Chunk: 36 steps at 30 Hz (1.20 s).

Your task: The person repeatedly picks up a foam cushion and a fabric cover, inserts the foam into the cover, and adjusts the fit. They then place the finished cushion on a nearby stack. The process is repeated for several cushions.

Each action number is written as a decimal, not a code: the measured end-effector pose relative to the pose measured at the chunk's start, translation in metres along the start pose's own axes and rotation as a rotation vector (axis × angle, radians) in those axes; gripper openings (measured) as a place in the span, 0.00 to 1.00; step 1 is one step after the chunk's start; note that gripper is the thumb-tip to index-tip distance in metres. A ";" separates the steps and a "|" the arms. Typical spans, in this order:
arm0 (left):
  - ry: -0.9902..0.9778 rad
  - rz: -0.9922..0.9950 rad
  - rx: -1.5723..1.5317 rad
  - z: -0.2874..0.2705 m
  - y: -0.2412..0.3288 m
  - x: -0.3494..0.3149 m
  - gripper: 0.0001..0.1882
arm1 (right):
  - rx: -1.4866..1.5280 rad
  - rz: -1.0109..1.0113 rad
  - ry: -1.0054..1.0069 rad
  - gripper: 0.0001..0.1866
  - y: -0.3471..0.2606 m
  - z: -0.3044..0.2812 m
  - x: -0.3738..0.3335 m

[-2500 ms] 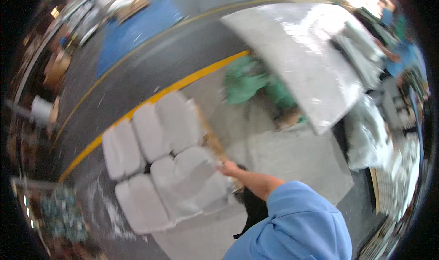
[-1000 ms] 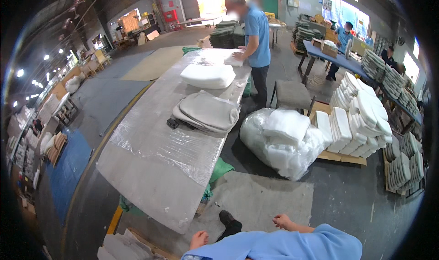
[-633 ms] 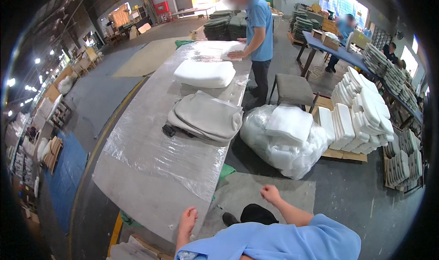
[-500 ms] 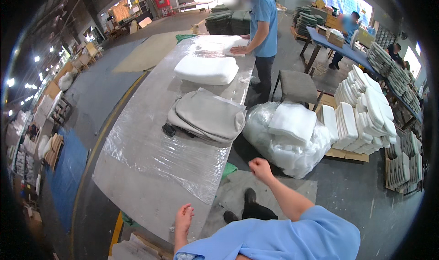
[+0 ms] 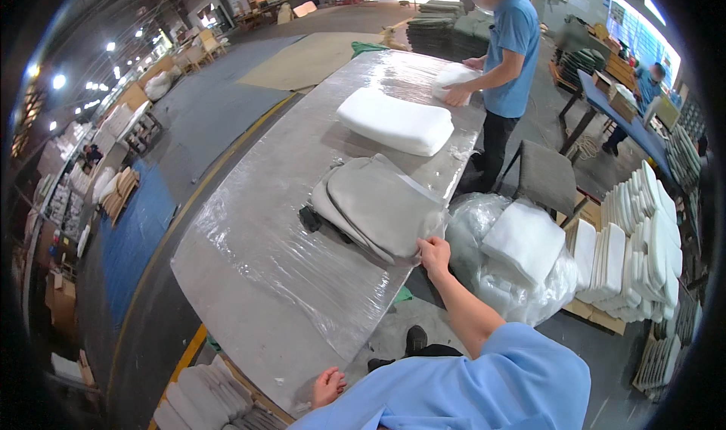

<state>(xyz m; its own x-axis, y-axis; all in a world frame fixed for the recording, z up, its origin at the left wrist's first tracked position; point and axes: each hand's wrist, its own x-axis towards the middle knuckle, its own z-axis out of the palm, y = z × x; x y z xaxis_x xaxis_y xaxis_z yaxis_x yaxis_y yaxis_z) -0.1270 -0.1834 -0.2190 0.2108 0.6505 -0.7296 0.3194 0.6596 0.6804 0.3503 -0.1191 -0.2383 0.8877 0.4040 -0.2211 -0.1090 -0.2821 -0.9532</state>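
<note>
My right hand (image 5: 434,253) reaches out to the near corner of a stack of grey fabric covers (image 5: 382,205) on a long table (image 5: 257,256) wrapped in clear plastic film; the fingers touch the stack's edge. My left hand (image 5: 328,386) hangs low by the table's near end, fingers loosely apart, holding nothing. A white foam cushion (image 5: 395,120) lies farther along the table. At the far end a person in a blue shirt (image 5: 505,59) presses both hands on another white cushion (image 5: 454,83).
A clear bag of white foam cushions (image 5: 514,256) sits on the floor right of the table, with stacked foam pads on a pallet (image 5: 635,241) beyond and a grey stool (image 5: 546,179). Grey cushions (image 5: 203,398) lie on the floor by a yellow line. Another worker (image 5: 649,90) stands far right.
I have turned from the floor cushions toward the table. My right hand has risen from my side and moved forward to the grey cover stack; my left hand has stayed low.
</note>
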 end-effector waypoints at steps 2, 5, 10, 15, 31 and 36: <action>0.013 0.018 0.005 0.006 -0.002 -0.004 0.21 | 0.038 -0.036 -0.167 0.13 -0.032 0.025 -0.006; -0.081 0.103 0.093 0.037 0.019 0.012 0.21 | 0.058 -0.298 -0.226 0.15 -0.085 0.025 0.010; -0.053 0.479 0.022 0.050 0.083 0.020 0.18 | 0.224 -0.681 -0.670 0.11 -0.184 0.046 -0.061; -0.001 0.810 -0.152 0.015 0.181 -0.003 0.24 | 0.090 -1.145 -1.151 0.08 -0.270 -0.005 -0.151; -0.508 0.726 -0.651 -0.146 0.191 -0.086 0.19 | 0.119 -0.873 -1.048 0.09 -0.269 0.079 -0.266; -0.329 0.907 -0.546 -0.163 0.176 -0.098 0.20 | -0.013 -1.216 -0.692 0.13 -0.266 0.139 -0.315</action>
<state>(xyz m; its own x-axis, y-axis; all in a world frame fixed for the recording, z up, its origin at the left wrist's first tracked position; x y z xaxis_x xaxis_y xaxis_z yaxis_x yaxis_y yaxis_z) -0.2420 -0.0698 -0.0161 0.4211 0.8980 0.1272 -0.5109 0.1190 0.8514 0.0378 -0.0506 0.0560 0.0239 0.7394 0.6728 0.5673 0.5441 -0.6182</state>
